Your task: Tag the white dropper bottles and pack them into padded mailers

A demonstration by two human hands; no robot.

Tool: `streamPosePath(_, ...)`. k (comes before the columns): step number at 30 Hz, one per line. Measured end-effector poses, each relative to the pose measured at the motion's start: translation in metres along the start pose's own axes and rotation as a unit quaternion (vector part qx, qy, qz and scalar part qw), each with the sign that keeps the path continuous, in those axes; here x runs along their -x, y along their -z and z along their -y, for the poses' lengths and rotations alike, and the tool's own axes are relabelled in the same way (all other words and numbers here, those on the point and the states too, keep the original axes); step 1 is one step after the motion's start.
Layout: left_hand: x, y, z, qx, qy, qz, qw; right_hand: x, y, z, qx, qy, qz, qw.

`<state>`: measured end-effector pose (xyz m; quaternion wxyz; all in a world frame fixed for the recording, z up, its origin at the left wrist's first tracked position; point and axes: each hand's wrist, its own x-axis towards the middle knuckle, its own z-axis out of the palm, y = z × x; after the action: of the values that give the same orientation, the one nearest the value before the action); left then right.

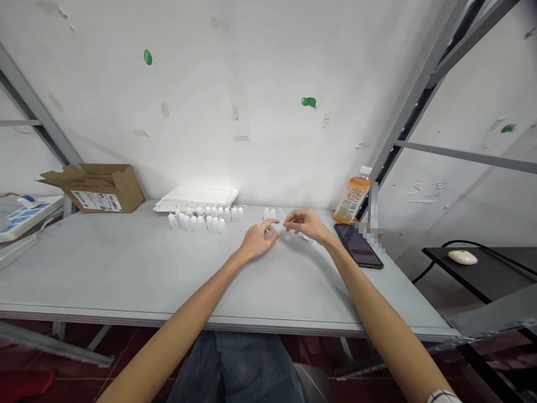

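My left hand [255, 240] is closed around a small white bottle [272, 232], its thumb and forefinger on either side. To the right, my right hand [309, 224] pinches a thin white strip [289, 223] just above that bottle. Whether the strip touches the bottle I cannot tell. Two small white bottles [269, 213] stand behind my hands. Beneath my right hand lie a few small white pieces [305, 237], partly covered. Several more small white bottles [197, 223] stand in rows to the left, with thin bits at their tops.
A stack of white sheets [197, 196] lies behind the rows on the grey table [126, 268]. An open cardboard box [109, 187] is at the back left. On the right are an orange drink bottle [353, 196] and a dark phone or tablet [358, 245].
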<state>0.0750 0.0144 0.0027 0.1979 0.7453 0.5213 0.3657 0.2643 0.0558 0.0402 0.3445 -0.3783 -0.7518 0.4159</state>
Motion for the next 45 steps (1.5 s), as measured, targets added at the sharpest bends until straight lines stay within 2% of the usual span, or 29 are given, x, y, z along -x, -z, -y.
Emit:
streamPosePath(7, 0.002, 0.002, -0.003, 0.027, -0.014, -0.032, 0.999, 0.001, -0.01, 0.004, 0.028, 0.032, -0.006, 0.999)
streamPosePath(21, 0.001, 0.0, -0.002, 0.107, -0.021, -0.026, 0.994, 0.0, -0.012, 0.003, -0.009, 0.039, -0.013, 0.999)
streamPosePath(28, 0.002, 0.003, -0.006, 0.128, -0.009, -0.006, 0.992, 0.001, -0.013, 0.002, -0.026, 0.031, -0.016, 0.999)
streamPosePath(35, 0.004, 0.004, -0.007, 0.159, 0.005, 0.033, 0.987, 0.001, -0.014, -0.001, 0.101, 0.045, 0.019, 0.994)
streamPosePath(38, 0.004, 0.005, -0.008, 0.176, 0.007, 0.039, 0.984, 0.0, -0.013, -0.003, 0.12, 0.043, 0.02, 0.992)
streamPosePath(45, 0.003, 0.004, -0.006, 0.236, 0.027, 0.073, 0.969, 0.002, -0.012, 0.003, 0.028, 0.003, 0.064, 0.998)
